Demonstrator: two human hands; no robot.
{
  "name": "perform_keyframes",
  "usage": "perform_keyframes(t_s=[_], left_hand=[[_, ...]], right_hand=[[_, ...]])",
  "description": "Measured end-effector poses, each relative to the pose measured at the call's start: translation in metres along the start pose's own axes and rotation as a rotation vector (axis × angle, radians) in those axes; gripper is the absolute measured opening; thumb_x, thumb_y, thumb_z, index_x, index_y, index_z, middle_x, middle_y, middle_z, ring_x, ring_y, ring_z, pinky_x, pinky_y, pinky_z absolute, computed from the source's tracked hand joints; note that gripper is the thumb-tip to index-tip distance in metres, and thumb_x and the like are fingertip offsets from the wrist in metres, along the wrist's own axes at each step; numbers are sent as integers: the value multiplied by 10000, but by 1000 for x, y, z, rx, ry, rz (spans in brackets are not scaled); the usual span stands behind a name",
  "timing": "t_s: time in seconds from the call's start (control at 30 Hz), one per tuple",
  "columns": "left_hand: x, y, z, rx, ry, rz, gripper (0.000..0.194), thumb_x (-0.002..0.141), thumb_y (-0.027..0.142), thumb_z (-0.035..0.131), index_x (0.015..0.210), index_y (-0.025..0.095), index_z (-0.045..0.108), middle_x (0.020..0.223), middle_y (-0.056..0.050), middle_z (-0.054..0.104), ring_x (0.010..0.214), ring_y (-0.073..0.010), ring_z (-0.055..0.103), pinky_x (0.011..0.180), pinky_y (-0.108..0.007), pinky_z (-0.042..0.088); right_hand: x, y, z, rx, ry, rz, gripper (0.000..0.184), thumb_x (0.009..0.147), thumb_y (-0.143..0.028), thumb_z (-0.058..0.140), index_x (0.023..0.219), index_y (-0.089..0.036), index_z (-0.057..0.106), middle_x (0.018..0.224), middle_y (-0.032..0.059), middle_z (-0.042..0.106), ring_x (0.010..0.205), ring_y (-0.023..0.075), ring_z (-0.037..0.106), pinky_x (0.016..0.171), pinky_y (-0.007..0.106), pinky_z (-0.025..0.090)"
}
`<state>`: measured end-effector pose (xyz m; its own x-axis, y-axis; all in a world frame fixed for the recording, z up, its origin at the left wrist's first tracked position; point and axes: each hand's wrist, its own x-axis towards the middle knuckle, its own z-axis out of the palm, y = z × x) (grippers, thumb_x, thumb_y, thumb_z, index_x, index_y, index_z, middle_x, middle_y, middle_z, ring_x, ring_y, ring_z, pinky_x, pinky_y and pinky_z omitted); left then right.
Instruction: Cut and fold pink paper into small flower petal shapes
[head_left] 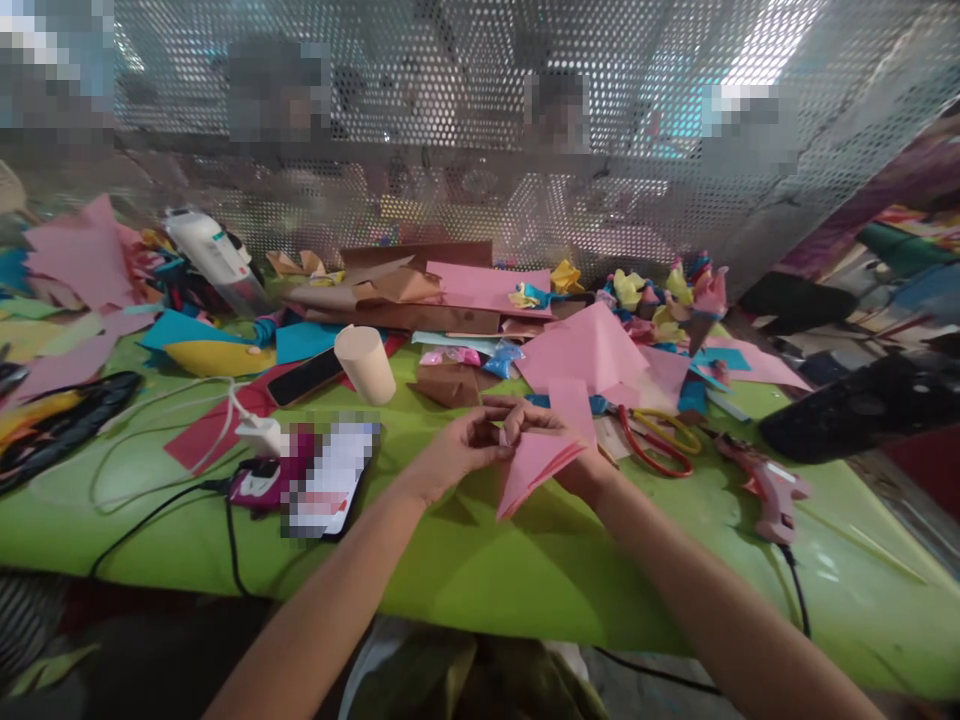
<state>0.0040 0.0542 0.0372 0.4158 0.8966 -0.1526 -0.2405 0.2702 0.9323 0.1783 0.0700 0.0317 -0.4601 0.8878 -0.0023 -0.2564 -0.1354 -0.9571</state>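
Over the green table, a folded piece of pink paper (536,465) with several layers and a pointed lower end is held between my hands. My left hand (466,445) pinches at the paper's upper left edge, its fingertips close to those of the other hand. My right hand (570,460) lies behind the paper and grips it, partly hidden by it. Just beyond my hands are a pink paper strip (574,408) and a folded brown paper piece (444,386). Scissors with red and yellow handles (656,445) lie to the right.
A pink glue gun (776,495) lies at right, near a black bottle (862,405). Left are a phone (334,480), a purple power strip (259,485) with cables, and a cardboard tube (365,365). Paper sheets and paper flowers (628,288) line the back, before a perforated metal screen (420,190).
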Motion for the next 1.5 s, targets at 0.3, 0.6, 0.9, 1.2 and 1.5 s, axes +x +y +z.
perform_keyframes(t_s=[0.3,0.6,0.9,1.2,1.5], left_hand=[[6,0,-8,4,389,120,337,577,324,838,740,165,589,669,39,603,636,-103,549,611,-222,433],[4,1,-11,159,383,164,275,699,374,739,745,167,565,652,31,597,603,-110,574,599,-231,448],[0,1,-6,616,296,334,183,828,347,628,765,176,643,694,3,649,667,-140,584,621,-233,436],[-3,1,-6,818,331,440,157,873,289,580,799,181,668,721,-4,680,656,-140,602,620,-229,452],[-4,-1,-7,1003,411,561,125,831,130,566,855,192,672,834,-42,729,731,-166,653,693,-260,497]], right_hand=[[7,7,-4,85,294,13,390,773,-609,650,821,-226,705,831,27,708,749,186,623,699,313,485],[6,5,2,-142,291,-14,271,619,-404,828,729,-201,686,709,6,684,665,167,600,630,291,449],[6,3,1,-120,300,-109,227,654,-373,813,799,-215,740,801,19,742,739,195,645,710,321,492],[5,0,0,-144,341,-207,378,671,-353,811,1014,-245,694,805,3,690,731,179,620,677,303,494],[4,-6,-4,-226,464,-357,254,688,-322,789,897,-252,664,957,19,668,833,174,594,766,319,490]])
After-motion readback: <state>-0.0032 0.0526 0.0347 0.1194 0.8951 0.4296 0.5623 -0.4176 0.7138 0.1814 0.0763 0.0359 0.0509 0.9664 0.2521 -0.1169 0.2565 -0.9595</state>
